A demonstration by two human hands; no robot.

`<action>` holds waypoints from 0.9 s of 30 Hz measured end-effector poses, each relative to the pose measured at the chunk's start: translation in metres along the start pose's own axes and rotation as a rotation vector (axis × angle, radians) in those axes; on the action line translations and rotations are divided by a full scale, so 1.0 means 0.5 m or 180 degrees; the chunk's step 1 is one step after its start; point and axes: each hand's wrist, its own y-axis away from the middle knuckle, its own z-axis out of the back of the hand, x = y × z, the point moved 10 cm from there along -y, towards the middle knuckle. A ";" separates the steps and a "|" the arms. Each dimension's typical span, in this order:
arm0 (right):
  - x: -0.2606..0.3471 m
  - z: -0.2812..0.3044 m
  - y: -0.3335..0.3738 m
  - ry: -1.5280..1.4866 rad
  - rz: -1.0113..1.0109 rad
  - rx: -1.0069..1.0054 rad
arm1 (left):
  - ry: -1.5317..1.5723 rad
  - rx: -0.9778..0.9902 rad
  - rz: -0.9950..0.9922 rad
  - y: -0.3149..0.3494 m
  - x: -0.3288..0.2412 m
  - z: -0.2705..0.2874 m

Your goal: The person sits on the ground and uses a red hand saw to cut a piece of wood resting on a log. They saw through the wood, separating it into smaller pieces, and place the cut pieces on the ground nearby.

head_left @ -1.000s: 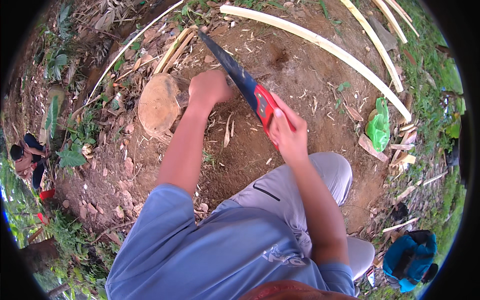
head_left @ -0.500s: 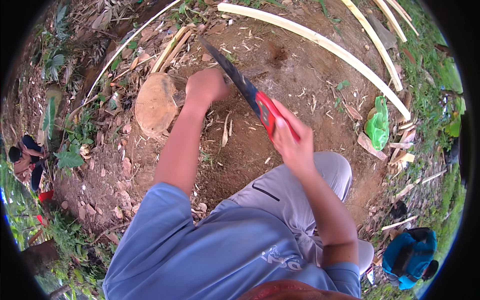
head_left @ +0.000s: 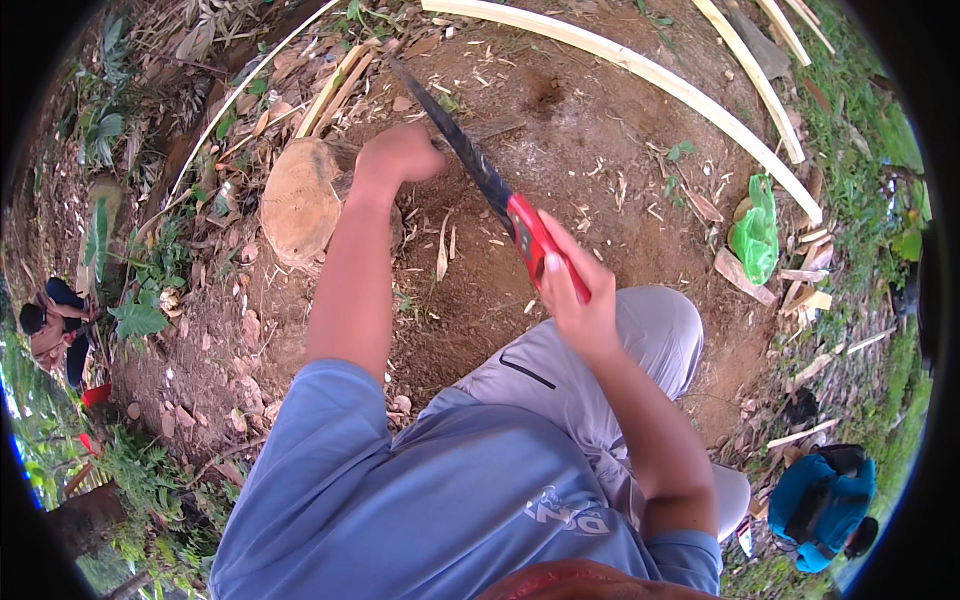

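Note:
My right hand (head_left: 578,295) is wrapped round the red handle of a handsaw (head_left: 470,155). Its long dark blade slants up and to the left, past my left hand, and I see it nearly edge-on. My left hand (head_left: 398,155) is closed in a fist just left of the blade, beside a round sawn log (head_left: 300,203) with a pale cut face. The fingers' inner side is turned away, so what they grip, if anything, is hidden. A greyish length of wood (head_left: 495,128) shows on the ground beyond the fist and behind the blade.
Long pale wooden strips (head_left: 640,65) lie across the far side. At right are a green plastic bag (head_left: 757,235) and wood offcuts (head_left: 805,300). A blue backpack (head_left: 822,505) rests lower right. Another person (head_left: 62,325) is at the far left. Shavings and leaves litter the soil.
Both hands and the saw have shifted slightly left in the picture, the saw a little up as well. The ground and log have also shifted slightly. My grip on the saw looks the same.

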 end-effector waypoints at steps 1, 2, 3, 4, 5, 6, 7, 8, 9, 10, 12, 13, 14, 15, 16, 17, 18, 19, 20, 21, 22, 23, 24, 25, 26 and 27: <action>0.012 0.013 0.032 0.0250 0.0068 0.0044 | 0.0045 0.0028 -0.0011 -0.005 -0.002 -0.002; 0.023 0.036 0.054 0.0322 0.0011 0.0018 | 0.0048 0.0088 -0.0039 -0.010 -0.009 -0.003; 0.040 0.058 0.072 0.0393 -0.0047 -0.0001 | 0.0052 0.0148 -0.0060 -0.017 -0.015 -0.001; 0.052 0.076 0.092 0.0458 -0.0110 0.0000 | 0.0060 0.0208 -0.0061 -0.015 -0.016 -0.004; 0.056 0.087 0.109 0.0406 -0.0135 0.0018 | 0.0076 0.0229 -0.0055 -0.014 -0.016 -0.004; 0.057 0.098 0.129 0.0354 -0.0160 0.0040 | 0.0094 0.0249 -0.0046 -0.013 -0.016 -0.005; 0.068 0.107 0.147 0.0319 -0.0177 0.0048 | 0.0121 0.0263 -0.0057 -0.015 -0.019 -0.001; 0.084 0.113 0.165 0.0569 -0.0133 0.0147 | 0.0093 0.0309 -0.0079 -0.017 -0.020 -0.003; 0.093 0.124 0.182 0.0650 -0.0115 0.0108 | 0.0065 0.0355 -0.0102 -0.020 -0.022 -0.006; 0.101 0.133 0.202 0.0732 -0.0100 0.0061 | 0.0037 0.0407 -0.0131 -0.021 -0.024 -0.011; 0.128 0.153 0.246 0.0884 -0.0079 -0.0028 | 0.0042 0.0337 -0.0127 -0.022 -0.022 -0.013; 0.147 0.162 0.270 0.0942 -0.0062 -0.0051 | 0.0045 0.0293 -0.0116 -0.021 -0.018 -0.013; 0.164 0.171 0.293 0.0994 -0.0037 -0.0069 | 0.0008 0.0283 -0.0128 -0.024 -0.012 -0.017; 0.182 0.183 0.317 0.0981 0.0047 -0.0153 | -0.0029 0.0272 -0.0140 -0.027 -0.003 -0.022; 0.199 0.195 0.345 0.0965 0.0139 -0.0274 | -0.0083 0.0259 -0.0185 -0.026 -0.012 -0.016; 0.210 0.205 0.372 0.0949 0.0231 -0.0394 | -0.0170 0.0090 -0.0122 -0.018 -0.013 -0.009; 0.215 0.217 0.400 0.0896 0.0247 -0.0560 | -0.0261 -0.0085 -0.0098 0.008 -0.033 0.001; 0.218 0.228 0.428 0.0843 0.0262 -0.0724 | -0.0348 -0.0259 -0.0073 0.033 -0.050 0.008; 0.222 0.237 0.450 0.0780 0.0298 -0.0860 | -0.0517 -0.0418 -0.0074 0.054 -0.059 0.015; 0.226 0.245 0.468 0.0660 0.0374 -0.0986 | -0.0684 -0.0583 -0.0074 0.066 -0.065 0.011; 0.226 0.252 0.484 0.0522 0.0452 -0.1095 | -0.0861 -0.0754 -0.0054 0.077 -0.064 0.006; 0.227 0.258 0.498 0.0387 0.0524 -0.1217 | -0.0966 -0.1102 -0.0231 0.081 -0.069 0.000; 0.224 0.267 0.513 0.0321 0.0587 -0.1356 | -0.1078 -0.1452 -0.0402 0.084 -0.062 -0.012; 0.223 0.278 0.529 0.0265 0.0642 -0.1500 | -0.1175 -0.1792 -0.0583 0.109 -0.082 0.005; 0.222 0.289 0.543 0.0209 0.0694 -0.1638 | -0.1280 -0.1398 -0.0555 0.104 -0.082 -0.009; 0.221 0.297 0.555 0.0152 0.0743 -0.1771 | -0.1330 -0.1440 -0.0649 0.117 -0.090 0.000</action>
